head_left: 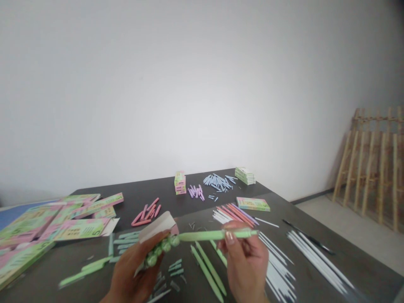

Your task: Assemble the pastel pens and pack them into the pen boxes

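Note:
My left hand [134, 269] is closed round an open card pen box [158, 229] with the round ends of several green pens [160, 247] showing in its mouth. My right hand [244, 261] pinches a light green pen [217, 235] held level, its tip at the box's opening. Both hands hover low over the dark table [315, 219] near its front edge. More green pens [208, 269] lie on the table right under the hands.
Flat pink and green box blanks [47, 227] are piled at the left. Pink caps [147, 212], purple caps [195, 192], blue caps [219, 182], small box stacks [180, 183], white refills [318, 256] and coloured pens [235, 212] are spread about. A bamboo frame [372, 164] leans on the right wall.

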A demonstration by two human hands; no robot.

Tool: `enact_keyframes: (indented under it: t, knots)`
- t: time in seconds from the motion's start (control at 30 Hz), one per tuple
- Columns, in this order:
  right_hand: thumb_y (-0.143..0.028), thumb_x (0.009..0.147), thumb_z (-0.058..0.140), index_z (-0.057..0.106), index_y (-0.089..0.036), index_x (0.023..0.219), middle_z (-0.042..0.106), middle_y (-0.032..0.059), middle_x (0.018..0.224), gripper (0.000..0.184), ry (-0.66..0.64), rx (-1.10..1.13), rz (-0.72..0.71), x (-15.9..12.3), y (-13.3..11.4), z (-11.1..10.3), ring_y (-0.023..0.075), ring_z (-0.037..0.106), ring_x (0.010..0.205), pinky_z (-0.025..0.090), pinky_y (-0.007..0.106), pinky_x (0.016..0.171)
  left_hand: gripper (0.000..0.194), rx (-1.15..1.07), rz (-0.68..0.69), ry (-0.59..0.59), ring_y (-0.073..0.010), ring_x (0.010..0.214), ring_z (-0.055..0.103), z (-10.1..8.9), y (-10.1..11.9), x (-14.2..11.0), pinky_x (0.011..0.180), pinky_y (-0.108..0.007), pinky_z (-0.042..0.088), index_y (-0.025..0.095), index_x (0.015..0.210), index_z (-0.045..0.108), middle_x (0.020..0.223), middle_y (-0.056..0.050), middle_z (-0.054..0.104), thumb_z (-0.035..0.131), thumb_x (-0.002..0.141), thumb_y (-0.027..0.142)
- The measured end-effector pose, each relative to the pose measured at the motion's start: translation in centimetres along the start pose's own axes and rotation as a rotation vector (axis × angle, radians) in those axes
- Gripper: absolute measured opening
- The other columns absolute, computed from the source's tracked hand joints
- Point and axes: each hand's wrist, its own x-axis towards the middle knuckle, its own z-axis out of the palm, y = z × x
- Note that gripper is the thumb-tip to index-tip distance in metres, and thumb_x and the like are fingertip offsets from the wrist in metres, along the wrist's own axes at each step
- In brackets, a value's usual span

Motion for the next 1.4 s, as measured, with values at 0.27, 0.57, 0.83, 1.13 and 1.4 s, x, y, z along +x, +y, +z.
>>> enact_keyframes:
  t: [0.27,0.57,0.83,1.13,1.4]
  knots:
    - [-0.013,0.084,0.059,0.068,-0.021,0.087,0.067,0.0014,0.063,0.012,-0.103,-0.153,-0.249,-0.1,-1.5,0.8,0.0143,0.06,0.051,0.049,0.024,0.046,0.021,-0.013,-0.039,0.05,-0.0178,0.066,0.074,0.0,0.9,1.0,0.064,-0.021,0.06,0.025,0.104,0.058,0.084,-0.002,0.078,0.046,0.094,0.039]
    - [-0.015,0.082,0.061,0.068,-0.023,0.083,0.067,0.0002,0.058,0.011,-0.372,-0.398,-0.453,0.4,-3.8,0.6,0.0126,0.057,0.042,0.043,0.023,0.037,0.023,0.072,-0.051,0.048,-0.0187,0.067,0.074,0.1,0.2,0.0,0.063,-0.022,0.06,0.025,0.106,0.057,0.084,-0.004,0.078,0.044,0.094,0.04]
    - [-0.008,0.08,0.058,0.067,-0.024,0.099,0.068,0.0028,0.067,0.026,-0.123,-0.194,-0.356,-0.4,-1.4,0.9,0.0146,0.057,0.049,0.047,0.025,0.044,0.022,0.101,-0.019,0.009,-0.0177,0.064,0.074,0.2,0.4,0.2,0.058,-0.02,0.058,0.025,0.106,0.054,0.082,-0.004,0.078,0.039,0.096,0.039]
    - [-0.008,0.079,0.061,0.069,-0.023,0.083,0.067,-0.0008,0.066,0.017,-0.113,-0.151,-0.112,0.5,-1.7,1.1,0.011,0.06,0.054,0.049,0.018,0.049,0.036,0.023,0.104,-0.088,-0.0188,0.092,0.072,0.7,-1.0,-1.0,0.076,-0.024,0.058,0.024,0.121,0.051,0.103,-0.006,0.075,0.042,0.087,0.017]
    - [-0.008,0.079,0.062,0.069,-0.023,0.084,0.068,-0.0001,0.072,0.017,-0.207,-0.294,-0.163,0.4,-1.7,0.9,0.0129,0.064,0.064,0.05,0.019,0.056,0.059,0.07,0.374,-0.122,-0.0255,0.131,0.047,0.4,-1.5,-0.7,0.103,-0.035,0.045,0.014,0.133,0.048,0.135,-0.013,0.057,0.042,0.075,0.004]
